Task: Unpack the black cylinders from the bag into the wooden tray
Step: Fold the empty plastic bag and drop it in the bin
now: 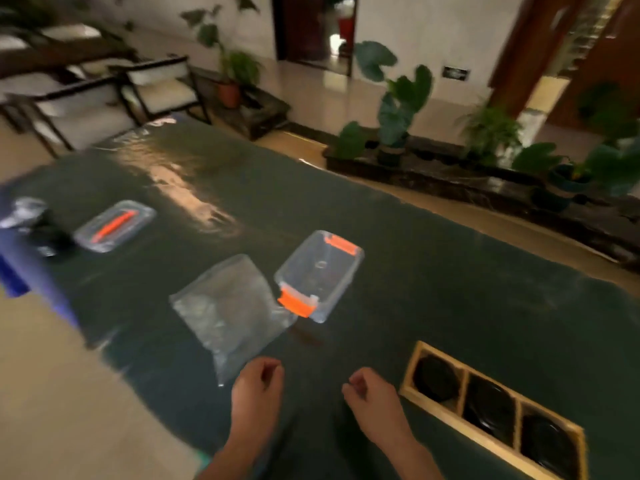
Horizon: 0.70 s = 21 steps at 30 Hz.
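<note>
A clear plastic bag [232, 311] lies flat on the dark green table, and it looks empty. To the right stands the wooden tray [465, 371] with three compartments in a row. A black cylinder [435, 378] fills the near-left compartment, a second black cylinder [489, 407] the middle, a third black cylinder [548, 446] the right. My left hand [257, 389] hovers just below the bag's lower corner, fingers curled loosely with nothing in them. My right hand [374, 400] is left of the tray, fingers curled, holding nothing.
A clear box with orange clips [320, 275] sits beside the bag. A clear lid with an orange strip [115, 226] lies at the far left, next to crumpled plastic and dark items [33, 223]. Chairs and potted plants stand beyond the table [450, 265].
</note>
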{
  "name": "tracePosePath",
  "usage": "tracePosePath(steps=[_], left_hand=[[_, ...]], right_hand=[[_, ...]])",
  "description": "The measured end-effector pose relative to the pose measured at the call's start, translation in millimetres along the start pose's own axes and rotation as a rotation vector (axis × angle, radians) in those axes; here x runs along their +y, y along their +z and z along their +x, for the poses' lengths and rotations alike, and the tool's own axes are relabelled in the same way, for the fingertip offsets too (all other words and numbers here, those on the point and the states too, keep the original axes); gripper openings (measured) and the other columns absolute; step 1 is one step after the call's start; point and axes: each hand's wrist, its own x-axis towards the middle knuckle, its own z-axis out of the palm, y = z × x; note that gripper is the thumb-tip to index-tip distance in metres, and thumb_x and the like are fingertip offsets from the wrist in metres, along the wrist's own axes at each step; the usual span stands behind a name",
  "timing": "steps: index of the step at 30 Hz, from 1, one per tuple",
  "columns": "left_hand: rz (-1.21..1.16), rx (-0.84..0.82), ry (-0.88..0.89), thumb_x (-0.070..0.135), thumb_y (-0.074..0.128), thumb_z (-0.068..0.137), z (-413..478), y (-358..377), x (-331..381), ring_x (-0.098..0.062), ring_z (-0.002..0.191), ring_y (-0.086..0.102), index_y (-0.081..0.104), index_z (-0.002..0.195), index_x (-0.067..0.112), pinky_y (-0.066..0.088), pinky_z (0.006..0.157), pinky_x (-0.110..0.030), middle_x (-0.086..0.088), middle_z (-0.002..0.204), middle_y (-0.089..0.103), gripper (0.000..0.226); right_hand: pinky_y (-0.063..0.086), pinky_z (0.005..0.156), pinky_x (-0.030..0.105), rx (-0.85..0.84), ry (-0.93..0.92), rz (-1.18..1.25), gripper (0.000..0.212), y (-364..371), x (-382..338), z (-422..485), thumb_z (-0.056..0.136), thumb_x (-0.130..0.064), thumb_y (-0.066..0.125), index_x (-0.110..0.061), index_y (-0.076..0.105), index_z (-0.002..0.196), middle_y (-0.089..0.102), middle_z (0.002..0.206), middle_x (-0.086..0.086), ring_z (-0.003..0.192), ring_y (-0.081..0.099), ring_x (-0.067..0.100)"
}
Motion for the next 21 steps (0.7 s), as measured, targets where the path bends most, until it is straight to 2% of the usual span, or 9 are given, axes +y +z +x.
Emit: tracePosePath(steps=[3, 7, 9, 12, 13, 14, 16, 17, 21], left_hand=[[-0.018, 0.179, -0.1, 0.008, 0.072, 0.088, 49, -62, -21, -0.027, 0.077, 0.065, 0.072, 0.084, 0.014, 0.045, 0.072, -0.035, -0.006, 0.082, 0.071, 0.007], [-0.091, 0.257, -0.323, 0.014, 0.068, 0.087, 113, -105, -59, -0.034, 0.081, 0.062, 0.062, 0.081, 0.007, 0.051, 0.074, -0.045, -0.013, 0.089, 0.067, 0.012], [-0.098, 0.178, -0.435, 0.019, 0.068, 0.087, 134, -109, -82, -0.04, 0.082, 0.061, 0.057, 0.079, 0.0, 0.053, 0.08, -0.052, -0.016, 0.087, 0.064, 0.023], [-0.092, 0.055, -0.497, 0.021, 0.069, 0.088, 149, -103, -102, -0.044, 0.094, 0.064, 0.062, 0.093, -0.003, 0.055, 0.088, -0.053, -0.023, 0.096, 0.068, 0.026], [-0.077, 0.03, -0.489, 0.02, 0.069, 0.087, 153, -102, -103, -0.043, 0.096, 0.063, 0.062, 0.096, 0.0, 0.054, 0.091, -0.052, -0.023, 0.1, 0.067, 0.024], [-0.061, 0.015, -0.464, 0.018, 0.069, 0.086, 158, -103, -102, -0.041, 0.097, 0.061, 0.061, 0.097, 0.003, 0.052, 0.092, -0.051, -0.022, 0.102, 0.065, 0.021], [-0.031, 0.004, -0.374, 0.012, 0.069, 0.085, 173, -111, -93, -0.041, 0.096, 0.059, 0.061, 0.097, 0.004, 0.051, 0.092, -0.051, -0.022, 0.101, 0.064, 0.017], [-0.023, 0.007, -0.317, 0.009, 0.07, 0.084, 182, -117, -85, -0.042, 0.097, 0.06, 0.062, 0.099, 0.002, 0.051, 0.091, -0.052, -0.023, 0.1, 0.064, 0.018], [-0.022, 0.011, -0.07, 0.007, 0.07, 0.086, 222, -150, -34, -0.031, 0.099, 0.061, 0.063, 0.116, 0.005, 0.053, 0.093, -0.049, -0.012, 0.111, 0.06, 0.031]], right_hand=[[0.054, 0.072, 0.031, -0.095, 0.058, 0.178, 0.019, 44, -50, 26, 0.094, -0.034, 0.068, -0.018, 0.067, 0.084, 0.072, 0.079, -0.002, 0.072, 0.067, 0.01], [0.048, 0.054, 0.026, -0.133, 0.357, 0.602, 0.029, 94, -106, 64, 0.093, -0.037, 0.071, -0.009, 0.067, 0.091, 0.069, 0.081, 0.006, 0.066, 0.066, 0.015], [0.05, 0.06, 0.028, -0.155, 0.504, 0.697, 0.039, 111, -129, 79, 0.086, -0.051, 0.076, -0.014, 0.064, 0.091, 0.065, 0.088, 0.006, 0.076, 0.064, 0.02], [0.055, 0.089, 0.041, -0.2, 0.625, 0.758, 0.047, 137, -154, 98, 0.078, -0.062, 0.079, -0.024, 0.056, 0.091, 0.063, 0.105, 0.008, 0.101, 0.065, 0.028], [0.054, 0.091, 0.042, -0.194, 0.648, 0.793, 0.044, 145, -160, 102, 0.08, -0.057, 0.08, -0.022, 0.058, 0.095, 0.065, 0.106, 0.01, 0.101, 0.065, 0.028], [0.054, 0.084, 0.039, -0.174, 0.656, 0.836, 0.039, 154, -163, 105, 0.084, -0.048, 0.08, -0.016, 0.061, 0.098, 0.067, 0.102, 0.01, 0.093, 0.067, 0.025], [0.048, 0.064, 0.03, -0.093, 0.634, 0.933, 0.021, 167, -168, 108, 0.091, -0.024, 0.075, -0.009, 0.063, 0.099, 0.065, 0.08, 0.006, 0.062, 0.06, 0.014], [0.043, 0.059, 0.027, -0.051, 0.617, 0.946, 0.012, 171, -169, 107, 0.092, -0.014, 0.072, -0.009, 0.063, 0.099, 0.061, 0.073, 0.007, 0.053, 0.053, 0.012], [0.044, 0.053, 0.026, 0.007, 0.472, 0.787, 0.008, 174, -175, 88, 0.087, 0.003, 0.071, 0.0, 0.067, 0.094, 0.065, 0.077, 0.016, 0.064, 0.056, 0.018]])
